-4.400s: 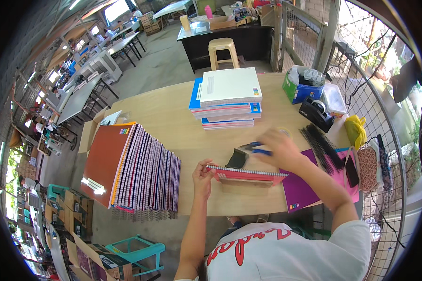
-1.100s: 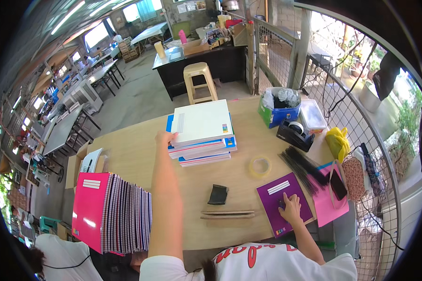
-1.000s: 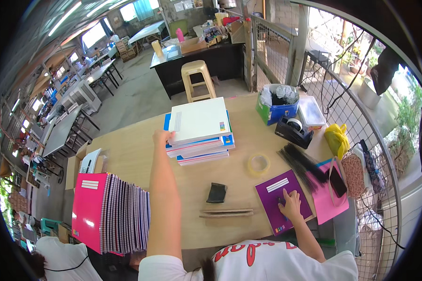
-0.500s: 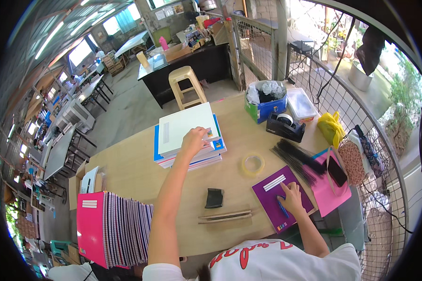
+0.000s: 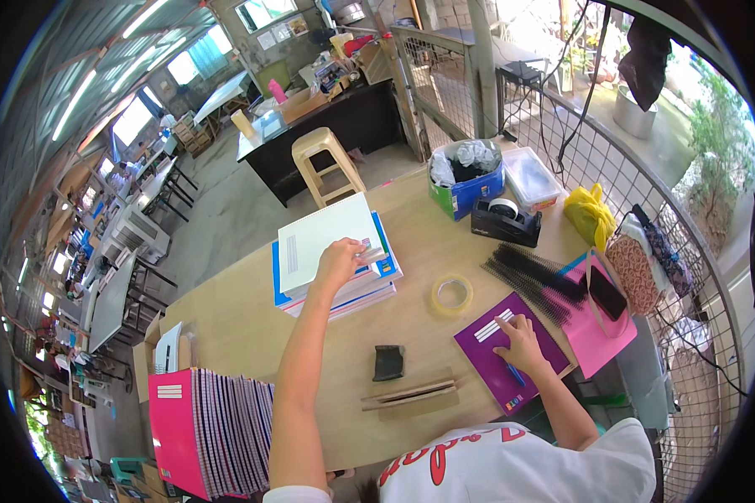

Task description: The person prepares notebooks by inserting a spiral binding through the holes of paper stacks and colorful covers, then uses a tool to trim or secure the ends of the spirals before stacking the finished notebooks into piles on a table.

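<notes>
My left hand (image 5: 339, 263) reaches to the near right edge of a white notebook cover (image 5: 315, 245). Its fingers are pinched on that edge, where a small colourful print shows. Beneath lies a stack of blue-covered notebooks (image 5: 387, 267). My right hand (image 5: 524, 345) rests on a purple notebook cover (image 5: 481, 345), fingers spread, thumb apart. A blue pen (image 5: 517, 375) lies on the purple cover below the palm, partly hidden by the hand.
Pink spiral-bound notebooks (image 5: 176, 427) are piled at the near left. Around my right hand are clear tape (image 5: 452, 293), a black tape dispenser (image 5: 505, 222), black binding coils (image 5: 533, 272) and a phone (image 5: 607, 293). A dark curved piece (image 5: 388, 363) and thin strips (image 5: 409, 395) lie nearer me.
The view has shifted slightly. My left hand stays at the white cover's edge, its corner now looking a little raised. My right hand's fingers have slid slightly up the purple cover.
</notes>
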A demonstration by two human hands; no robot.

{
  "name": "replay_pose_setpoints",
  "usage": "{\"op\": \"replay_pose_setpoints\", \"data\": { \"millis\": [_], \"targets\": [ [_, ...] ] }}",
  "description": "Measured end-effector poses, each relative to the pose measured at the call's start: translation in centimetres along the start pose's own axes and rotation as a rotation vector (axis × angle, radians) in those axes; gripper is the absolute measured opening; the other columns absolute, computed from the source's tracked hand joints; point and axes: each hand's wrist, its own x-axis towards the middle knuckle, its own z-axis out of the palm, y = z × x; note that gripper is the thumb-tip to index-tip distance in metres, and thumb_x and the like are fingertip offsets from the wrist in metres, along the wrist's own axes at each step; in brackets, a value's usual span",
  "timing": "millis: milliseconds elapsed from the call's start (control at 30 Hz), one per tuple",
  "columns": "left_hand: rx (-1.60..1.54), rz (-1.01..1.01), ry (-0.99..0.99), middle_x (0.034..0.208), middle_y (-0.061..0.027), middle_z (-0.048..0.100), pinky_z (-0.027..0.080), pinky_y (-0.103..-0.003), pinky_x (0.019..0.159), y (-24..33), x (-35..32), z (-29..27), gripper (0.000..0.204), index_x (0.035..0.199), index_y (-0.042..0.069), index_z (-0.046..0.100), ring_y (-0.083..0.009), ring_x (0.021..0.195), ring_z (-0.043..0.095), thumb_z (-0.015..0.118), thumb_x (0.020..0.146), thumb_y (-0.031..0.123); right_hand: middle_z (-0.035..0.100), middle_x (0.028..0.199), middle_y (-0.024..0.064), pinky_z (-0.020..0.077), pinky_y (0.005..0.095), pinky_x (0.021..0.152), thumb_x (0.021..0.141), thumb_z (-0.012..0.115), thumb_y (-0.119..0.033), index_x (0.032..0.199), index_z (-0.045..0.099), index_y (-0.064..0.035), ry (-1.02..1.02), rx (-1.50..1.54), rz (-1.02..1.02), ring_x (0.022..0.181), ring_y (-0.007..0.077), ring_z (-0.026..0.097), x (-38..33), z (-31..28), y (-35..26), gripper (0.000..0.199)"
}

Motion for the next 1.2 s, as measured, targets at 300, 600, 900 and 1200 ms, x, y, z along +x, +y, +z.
{"op": "replay_pose_setpoints", "data": {
  "millis": [300, 600, 900, 1200],
  "targets": [
    [0.005, -0.057, 0.028, 0.092, -0.0205, 0.071, 0.055, -0.047, 0.078, -0.6, 0.0, -0.9, 0.028, 0.114, 0.005, 0.071, -0.0392, 0.086, 0.069, 0.066, 0.086, 0.005, 0.062, 0.108, 0.0141, 0.0511, 0.0425, 0.090, 0.070, 0.086, -0.013, 0.130, 0.065, -0.0092, 0.124, 0.276, -0.096, 0.102, 0.0315, 0.060, 3.7, -1.1, -3.4, 0.064],
    [-0.201, -0.240, 0.754, 0.080, -0.0255, 0.064, 0.050, -0.049, 0.061, 1.3, -3.5, 0.6, 0.019, 0.114, 0.003, 0.054, -0.0455, 0.073, 0.066, 0.056, 0.095, 0.005, 0.068, 0.114, 0.0241, 0.0547, 0.0459, 0.081, 0.083, 0.064, -0.072, 0.135, 0.055, 0.0040, -0.539, 1.369, 0.602, 0.100, 0.0331, 0.067, 31.5, 1.5, -25.1, 0.093],
    [-0.525, -0.647, 1.236, 0.150, -0.0191, 0.045, 0.031, -0.044, 0.115, -2.8, -15.1, -3.3, 0.072, 0.149, 0.000, 0.036, -0.0287, 0.141, 0.040, 0.074, 0.090, 0.017, 0.070, 0.107, 0.0131, 0.0495, 0.0339, 0.090, 0.090, 0.068, -0.007, 0.123, 0.062, 0.0038, -0.270, 1.043, -0.558, 0.098, 0.0171, 0.063, 23.4, -1.4, -30.2, 0.035],
    [-1.088, -0.810, 0.639, 0.127, -0.0080, 0.058, 0.041, -0.026, 0.095, 6.5, -31.7, -1.0, 0.058, 0.139, 0.000, 0.044, -0.0133, 0.113, 0.053, 0.073, 0.088, 0.004, 0.072, 0.094, 0.0164, 0.0528, 0.0336, 0.080, 0.090, 0.073, -0.016, 0.128, 0.061, -0.0005, -0.145, 0.593, -0.347, 0.087, 0.0166, 0.067, 5.0, 0.9, -22.6, 0.043]
  ]
}}
